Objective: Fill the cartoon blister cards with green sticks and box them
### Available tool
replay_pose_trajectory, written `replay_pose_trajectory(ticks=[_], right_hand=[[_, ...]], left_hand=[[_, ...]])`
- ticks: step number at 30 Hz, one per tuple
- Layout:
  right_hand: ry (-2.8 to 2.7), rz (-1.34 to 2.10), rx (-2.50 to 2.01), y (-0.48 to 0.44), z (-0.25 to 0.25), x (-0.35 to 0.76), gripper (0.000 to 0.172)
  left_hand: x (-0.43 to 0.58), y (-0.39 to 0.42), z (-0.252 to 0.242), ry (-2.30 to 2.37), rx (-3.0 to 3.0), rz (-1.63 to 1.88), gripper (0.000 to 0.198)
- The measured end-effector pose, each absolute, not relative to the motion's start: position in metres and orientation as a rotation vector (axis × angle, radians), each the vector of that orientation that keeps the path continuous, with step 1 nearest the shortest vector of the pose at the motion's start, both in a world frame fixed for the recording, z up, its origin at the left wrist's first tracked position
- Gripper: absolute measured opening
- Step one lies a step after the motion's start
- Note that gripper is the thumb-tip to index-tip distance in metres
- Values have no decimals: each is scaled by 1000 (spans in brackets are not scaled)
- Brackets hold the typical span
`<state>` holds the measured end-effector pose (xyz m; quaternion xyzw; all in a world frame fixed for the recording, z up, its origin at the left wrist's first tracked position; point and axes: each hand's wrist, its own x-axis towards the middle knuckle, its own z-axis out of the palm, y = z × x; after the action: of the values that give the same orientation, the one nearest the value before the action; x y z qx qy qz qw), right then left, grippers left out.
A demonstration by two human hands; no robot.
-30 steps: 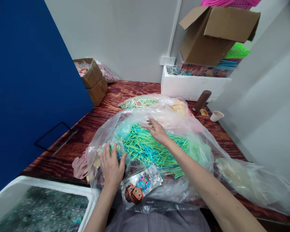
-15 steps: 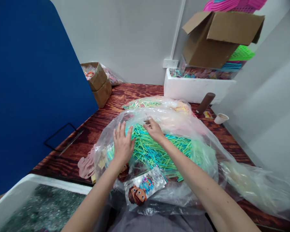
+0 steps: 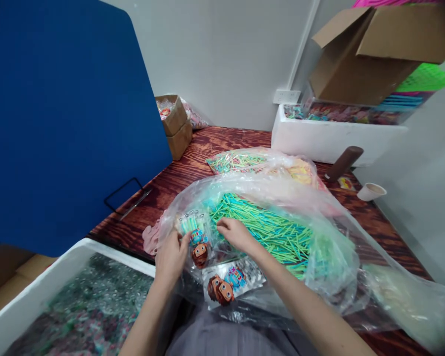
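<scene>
My left hand point(image 3: 172, 254) is at the left edge of several small printed pouches point(image 3: 199, 249), its thumb over the top one and its other fingers curled and partly hidden. Pale sticks show in the pouches' clear upper ends. My right hand point(image 3: 237, 233) has its fingertips pinched together just left of a heap of thin green and blue sticks point(image 3: 267, 225); anything between them is too small to make out. The sticks lie in a large opened clear plastic bag point(image 3: 326, 272). Another silver printed pouch point(image 3: 233, 281) lies flat in front of my hands.
A white foam box point(image 3: 74, 257) stands at lower left, beside a blue panel point(image 3: 70, 118). Behind the sticks lies another filled bag point(image 3: 241, 160). At back right are a white foam bin point(image 3: 330, 141), a cardboard box point(image 3: 356, 69), a brown cylinder point(image 3: 344, 163) and a paper cup point(image 3: 371, 192).
My left hand has come down and back from its spread pose over the sticks to the pouches, uncovering them. My right hand has drawn back from the bag's far edge, and its fingers have closed.
</scene>
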<state>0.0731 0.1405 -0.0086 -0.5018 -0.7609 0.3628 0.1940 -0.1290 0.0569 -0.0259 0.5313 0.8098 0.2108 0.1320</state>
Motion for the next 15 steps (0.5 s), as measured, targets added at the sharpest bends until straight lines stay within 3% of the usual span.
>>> replay_pose_trajectory(ticks=[10,15], right_hand=[[-2088,983,-1391,110,-5,77,11],[-1964,812,-1417,76,-10,119,13]], left_hand=[[-135,55,-49,2226,1471,892,67],[-137,54,-53,2238,1299,788,73]])
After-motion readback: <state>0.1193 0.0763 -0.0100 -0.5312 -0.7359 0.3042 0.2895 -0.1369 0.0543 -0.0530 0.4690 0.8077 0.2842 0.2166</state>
